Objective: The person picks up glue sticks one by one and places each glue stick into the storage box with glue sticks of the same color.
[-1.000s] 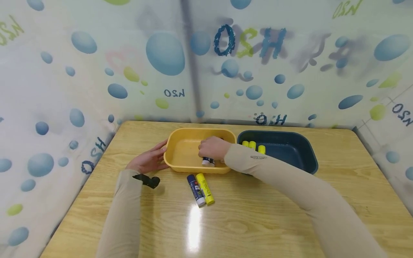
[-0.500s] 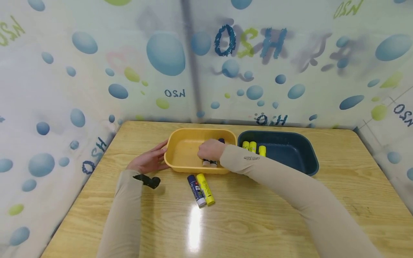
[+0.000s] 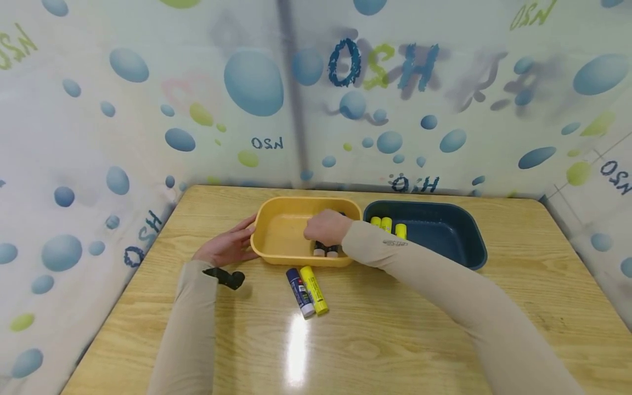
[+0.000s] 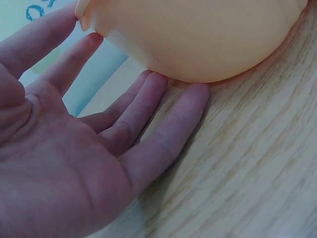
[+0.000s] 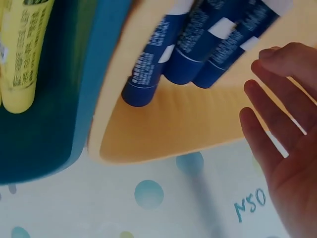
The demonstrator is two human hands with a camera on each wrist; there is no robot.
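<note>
In the head view, my right hand [image 3: 327,226] is inside the yellow tub [image 3: 276,256]. The right wrist view shows three blue glue sticks [image 5: 198,42] with white ends lying side by side against one end of the tub. Beside them the fingers of that hand are extended and spread, pinching nothing. My left hand [image 3: 224,248] steadies the tub's left end; in the left wrist view its straight fingertips [image 4: 198,94] touch the outer wall near the tabletop and up at the rim. On the table in front lie a blue glue stick [image 3: 300,292] and a yellow glue stick [image 3: 314,289], side by side.
A dark blue tub [image 3: 476,241] stands right against the yellow tub, with several yellow glue sticks [image 3: 401,230] at its left end. Behind the wooden table [image 3: 395,340] hangs a patterned curtain [image 3: 316,109]. My right sleeve [image 3: 444,285] crosses over the blue tub's front.
My right hand has shifted slightly inside the yellow tub, and the blue glue sticks there have moved a little to the right. The left hand has stayed in place.
</note>
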